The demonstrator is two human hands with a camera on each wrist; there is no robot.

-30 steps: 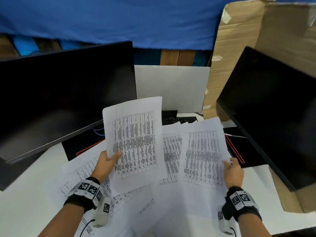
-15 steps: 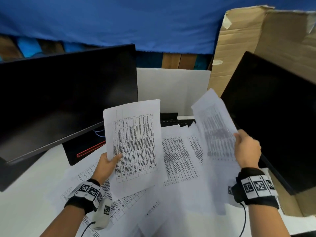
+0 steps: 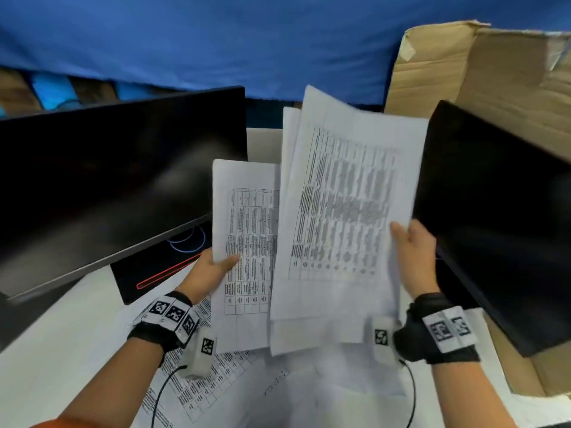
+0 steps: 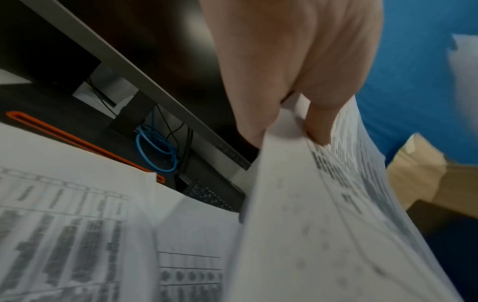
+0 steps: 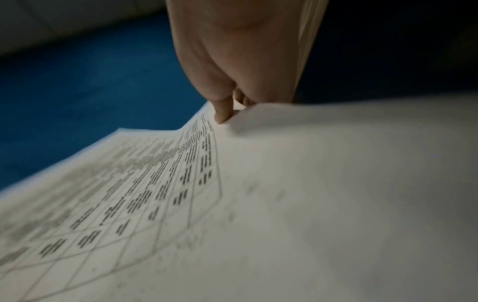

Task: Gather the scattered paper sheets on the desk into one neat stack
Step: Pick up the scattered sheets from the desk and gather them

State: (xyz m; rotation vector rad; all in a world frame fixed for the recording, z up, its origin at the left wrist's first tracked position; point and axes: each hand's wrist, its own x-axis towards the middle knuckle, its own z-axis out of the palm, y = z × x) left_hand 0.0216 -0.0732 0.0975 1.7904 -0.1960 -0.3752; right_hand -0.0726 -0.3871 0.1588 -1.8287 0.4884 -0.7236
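Desk (image 3: 55, 359): white top, seen from the head view, backed by a blue cloth (image 3: 247, 41) across the rear wall.

Left monitor (image 3: 117, 180): dark screen, tilted, at the left rear. Under it a black mat (image 3: 148, 273) with a red line, and a coil of blue cable (image 3: 188, 242).

Loose sheets (image 3: 197, 393): printed tables, lying flat and overlapping on the desk in front of the person.

Left hand (image 3: 210, 273): raised above the desk, thumb on the face and fingers behind, pinching the left edge of one printed sheet (image 3: 247, 248), held upright.

Right hand (image 3: 414, 257): raised, gripping the right edge of a second bundle of sheets (image 3: 343, 211), more than one page, which overlaps the right side of the left-hand sheet.

Right monitor (image 3: 500, 227): dark, angled, at the right. Behind it a cardboard box (image 3: 494, 72).

Left wrist view only: a black keyboard (image 4: 214, 198) beyond the loose sheets, and grey stand parts below the left monitor; thumb and fingers (image 4: 318, 122) closed on the paper edge.

Right wrist view only: one fingertip (image 5: 222, 114) pressed on the printed face at the paper's edge, the rest of the fingers hidden behind it; print blurred.
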